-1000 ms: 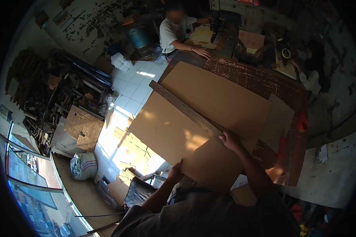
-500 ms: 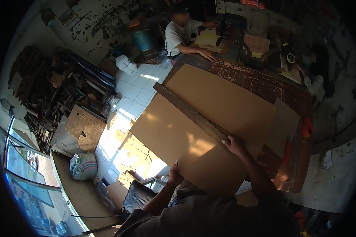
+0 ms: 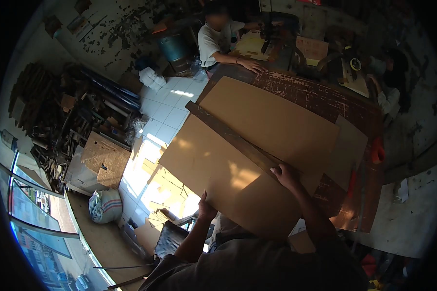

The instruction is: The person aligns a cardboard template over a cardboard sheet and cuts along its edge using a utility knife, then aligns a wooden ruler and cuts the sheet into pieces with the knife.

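A large brown cardboard sheet (image 3: 213, 160) lies tilted at the table's near left side, partly sunlit. My left hand (image 3: 207, 208) grips its lower left edge, thumb upright at the rim and the other fingers mostly hidden. Across the sheet's upper edge runs a long dark straightedge (image 3: 228, 136). Close to the near end of this bar, my right hand (image 3: 288, 177) is closed on it, thumb showing on the sheet side. Beyond the bar rests a second cardboard sheet (image 3: 272, 121).
The scratched brown table (image 3: 301, 89) bears a greyish sheet (image 3: 349, 145) and an orange-red object (image 3: 378, 151). Two people work at the far side. Scrap wood (image 3: 53, 131), a tied sack (image 3: 105, 206) and cardboard pieces (image 3: 172, 191) lie to the left.
My left hand has shifted left and upward along the sheet's edge. My right hand, the straightedge and both sheets stay nearly in place; the view has turned slightly.
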`<act>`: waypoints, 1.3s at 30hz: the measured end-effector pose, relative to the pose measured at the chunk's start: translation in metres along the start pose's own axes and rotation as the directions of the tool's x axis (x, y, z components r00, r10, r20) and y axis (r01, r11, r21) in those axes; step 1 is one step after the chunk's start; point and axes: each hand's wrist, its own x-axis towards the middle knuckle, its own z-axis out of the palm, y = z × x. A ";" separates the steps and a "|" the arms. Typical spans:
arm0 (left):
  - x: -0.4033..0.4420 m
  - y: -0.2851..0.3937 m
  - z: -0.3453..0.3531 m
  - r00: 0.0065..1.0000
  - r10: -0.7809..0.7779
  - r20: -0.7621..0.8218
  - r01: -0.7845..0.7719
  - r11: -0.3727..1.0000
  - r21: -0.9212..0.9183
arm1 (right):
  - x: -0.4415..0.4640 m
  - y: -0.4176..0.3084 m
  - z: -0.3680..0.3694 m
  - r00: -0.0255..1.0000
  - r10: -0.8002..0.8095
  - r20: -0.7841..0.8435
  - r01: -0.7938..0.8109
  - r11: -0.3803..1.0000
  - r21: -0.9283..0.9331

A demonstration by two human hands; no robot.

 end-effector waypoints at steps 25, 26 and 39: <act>0.003 0.052 -0.006 0.958 0.287 -0.029 -0.268 0.925 0.271 | 0.043 0.031 -0.085 0.960 0.211 -0.184 -0.194 0.975 0.106; 0.002 0.059 -0.007 0.959 0.280 -0.031 -0.262 0.927 0.270 | 0.047 0.039 -0.084 0.959 0.217 -0.182 -0.200 0.974 0.103; 0.049 0.175 0.013 0.895 0.444 0.040 -0.446 0.890 0.100 | 0.081 0.083 -0.074 0.943 0.190 -0.273 -0.199 0.980 -0.005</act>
